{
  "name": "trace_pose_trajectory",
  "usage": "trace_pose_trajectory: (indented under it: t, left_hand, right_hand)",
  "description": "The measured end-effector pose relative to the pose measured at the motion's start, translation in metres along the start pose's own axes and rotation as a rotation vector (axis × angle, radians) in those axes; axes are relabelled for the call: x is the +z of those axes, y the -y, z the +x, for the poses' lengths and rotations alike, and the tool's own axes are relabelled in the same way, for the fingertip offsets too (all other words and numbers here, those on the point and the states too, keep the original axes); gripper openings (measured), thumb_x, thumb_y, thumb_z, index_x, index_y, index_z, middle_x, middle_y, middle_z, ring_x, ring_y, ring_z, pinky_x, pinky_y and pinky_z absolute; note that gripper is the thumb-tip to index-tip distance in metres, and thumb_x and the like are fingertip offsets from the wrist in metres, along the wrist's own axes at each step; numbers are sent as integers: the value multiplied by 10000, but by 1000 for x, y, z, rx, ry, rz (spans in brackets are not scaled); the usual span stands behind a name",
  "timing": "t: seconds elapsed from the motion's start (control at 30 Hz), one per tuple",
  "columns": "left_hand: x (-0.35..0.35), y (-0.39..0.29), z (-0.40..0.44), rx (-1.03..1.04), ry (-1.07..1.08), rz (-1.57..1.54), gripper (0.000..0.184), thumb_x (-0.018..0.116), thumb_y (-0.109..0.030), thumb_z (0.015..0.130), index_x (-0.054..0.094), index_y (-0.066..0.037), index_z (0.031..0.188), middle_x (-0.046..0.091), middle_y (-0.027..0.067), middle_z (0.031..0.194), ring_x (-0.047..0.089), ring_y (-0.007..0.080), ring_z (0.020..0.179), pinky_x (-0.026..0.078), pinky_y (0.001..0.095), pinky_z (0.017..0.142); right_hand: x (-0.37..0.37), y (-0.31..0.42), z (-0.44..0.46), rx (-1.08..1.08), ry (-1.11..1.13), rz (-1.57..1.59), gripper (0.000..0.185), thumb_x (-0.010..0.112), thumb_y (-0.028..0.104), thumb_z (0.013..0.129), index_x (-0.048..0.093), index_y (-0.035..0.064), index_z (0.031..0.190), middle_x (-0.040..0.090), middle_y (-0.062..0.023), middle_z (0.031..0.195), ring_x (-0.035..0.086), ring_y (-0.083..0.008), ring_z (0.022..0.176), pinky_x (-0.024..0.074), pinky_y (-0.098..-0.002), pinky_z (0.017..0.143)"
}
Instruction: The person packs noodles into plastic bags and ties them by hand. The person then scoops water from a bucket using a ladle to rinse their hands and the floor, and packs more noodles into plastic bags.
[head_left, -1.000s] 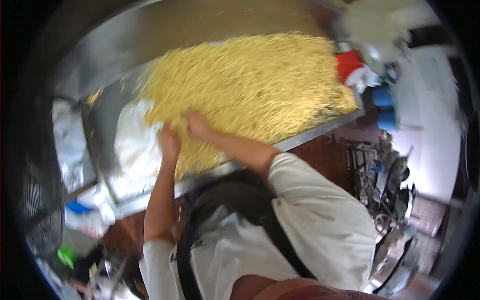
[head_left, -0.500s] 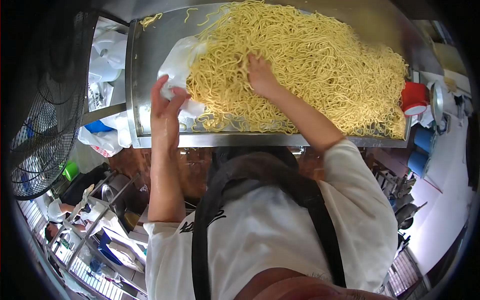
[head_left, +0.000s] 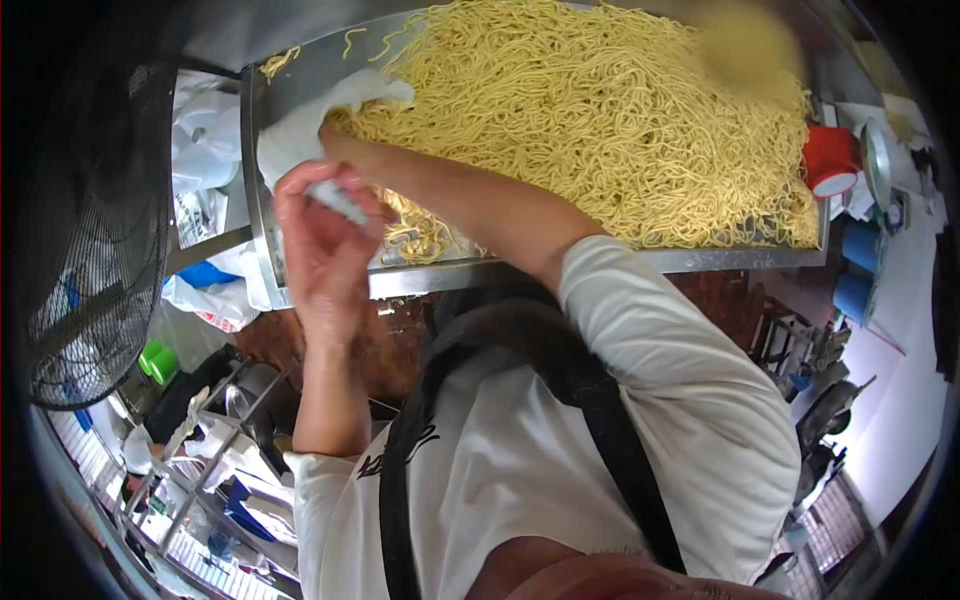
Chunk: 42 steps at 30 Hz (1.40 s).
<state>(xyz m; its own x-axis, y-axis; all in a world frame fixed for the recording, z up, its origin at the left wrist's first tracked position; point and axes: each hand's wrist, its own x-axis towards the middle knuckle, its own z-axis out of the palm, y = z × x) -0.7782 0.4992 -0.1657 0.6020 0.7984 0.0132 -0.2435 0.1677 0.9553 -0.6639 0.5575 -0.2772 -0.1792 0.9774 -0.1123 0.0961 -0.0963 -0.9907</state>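
A thick layer of yellow noodles (head_left: 610,130) covers most of a metal tray (head_left: 735,260). At the tray's left end a white plastic bag (head_left: 300,125) lies with its mouth toward the noodles. My left hand (head_left: 325,230) is raised at the near side of the bag, fingers curled round a piece of its plastic edge. Reaching across to the left, my right hand (head_left: 335,142) is at the bag's mouth with noodles beside the wrist. Its fingers are hidden by the bag and my left hand, so what they hold does not show.
A red container (head_left: 830,155) stands at the tray's right end. To the left are a black fan (head_left: 100,240) and more white plastic bags (head_left: 205,140). Loose noodles (head_left: 280,62) lie in the tray's far left corner. A metal rack (head_left: 210,450) stands lower left, with a person behind it.
My right hand has moved left from the middle of the noodles to the bag's mouth. The bag has shifted left and spread, while my left hand has turned and curled round its edge.
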Motion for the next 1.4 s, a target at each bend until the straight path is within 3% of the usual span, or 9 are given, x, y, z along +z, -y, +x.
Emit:
trace_pose_trajectory:
  t: [0.07,0.27,0.37,0.63,0.97,1.0,1.17,1.27,1.4]
  left_hand:
    - [-29,5,0,-47,-122,-20,534,575,60,795,444,-105,1285,487,89,1128,525,176,958,487,366,840]
    - [-66,21,-8,-169,-202,-145,426,589,-14,858,476,-117,1255,514,82,1122,535,165,938,466,337,801]
    - [-14,28,2,-212,-113,-177,483,611,26,802,474,-101,1248,499,59,1075,521,141,883,455,295,747]
    - [-9,0,11,-43,17,-118,563,602,-54,844,385,-69,1363,500,106,1155,504,149,877,407,286,725]
    - [-12,10,-7,-68,-61,31,602,634,-84,822,387,-73,1370,520,118,1157,506,153,874,402,274,689]
    - [-17,8,-5,-60,-99,-21,585,630,-84,827,396,-70,1364,520,119,1154,508,158,885,405,284,707]
    - [-50,-2,-4,-8,-175,-189,500,597,-24,876,417,-60,1341,538,90,1069,535,155,834,438,296,721]
    - [-50,6,4,-69,-210,-161,476,581,-3,875,435,-61,1325,525,78,1078,506,133,784,412,282,685]
    - [-6,1,18,-95,11,-105,499,587,-26,827,452,-45,1308,491,70,1093,469,112,794,397,253,708]
  right_hand:
    - [4,-96,21,-293,11,-512,644,655,122,791,467,96,1407,541,-189,1313,522,-288,1196,448,-416,989]
    - [-165,-88,-188,928,-422,-1323,932,788,339,761,257,228,1519,234,-174,1557,285,-389,1400,300,-599,1096]
    - [-230,-139,-231,981,-546,-1163,897,780,229,770,276,212,1511,197,-160,1575,318,-380,1390,365,-596,1070]
    - [-121,-152,-162,335,-573,-672,555,675,22,730,586,88,1273,638,-213,1173,619,-355,1058,500,-389,922]
    - [48,-73,47,-462,-66,392,471,606,441,832,626,14,1030,645,-147,757,665,-291,753,506,-434,679]
    - [46,-57,41,-149,109,480,429,591,419,847,620,42,1050,626,-122,761,657,-258,788,506,-427,702]
    - [2,-64,-64,30,-91,-806,728,603,51,807,377,247,1471,323,-235,1501,370,-373,1367,381,-502,1046]
    - [-24,-123,-121,203,-370,-1326,657,621,86,808,450,237,1424,412,-222,1448,480,-379,1272,433,-456,1006]
    - [-39,-188,-63,-101,-506,-556,396,580,133,848,607,138,1243,594,-182,1243,630,-323,1057,516,-403,842]
